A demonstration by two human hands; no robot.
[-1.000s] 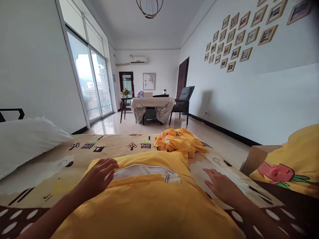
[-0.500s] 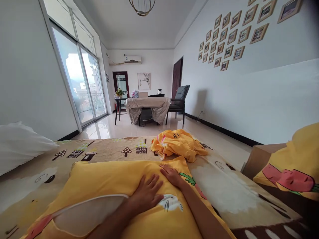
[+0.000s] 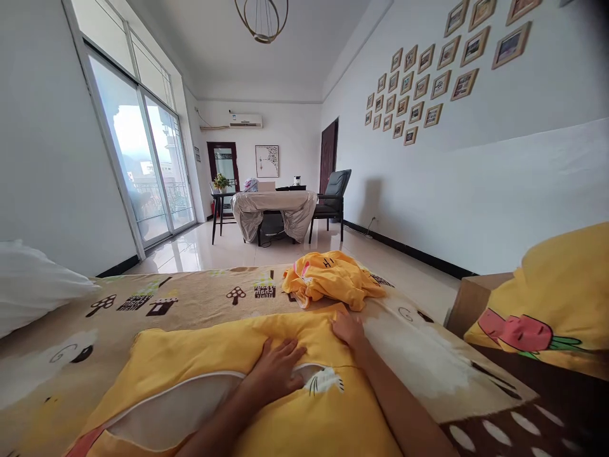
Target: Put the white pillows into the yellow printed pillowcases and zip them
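Observation:
A yellow pillowcase point(image 3: 304, 425) with a white cat-like print lies on the bed in front of me. Through its long open slit shows a white pillow point(image 3: 176, 406). My left hand point(image 3: 280, 367) rests flat on the fabric beside the slit, fingers spread and pressing a dent into it. At the far right corner, my right hand point(image 3: 349, 327) has its fingers curled around the pillowcase edge; the fingertips are partly hidden. Just beyond that corner sits a crumpled orange-yellow cloth point(image 3: 333, 279) with "HI" lettering.
A patterned beige blanket point(image 3: 185, 304) covers the bed. White bedding point(image 3: 38, 285) is at the left. To the right, another yellow pillow point(image 3: 566, 298) with a carrot print rests on a cardboard box point(image 3: 471, 295). Farther back stand a covered table point(image 3: 276, 202) and a black chair point(image 3: 333, 197).
My right hand has moved from lying flat on the pillowcase to its far right corner and closed there. The left hand stays pressed in place. The camera view has shifted slightly.

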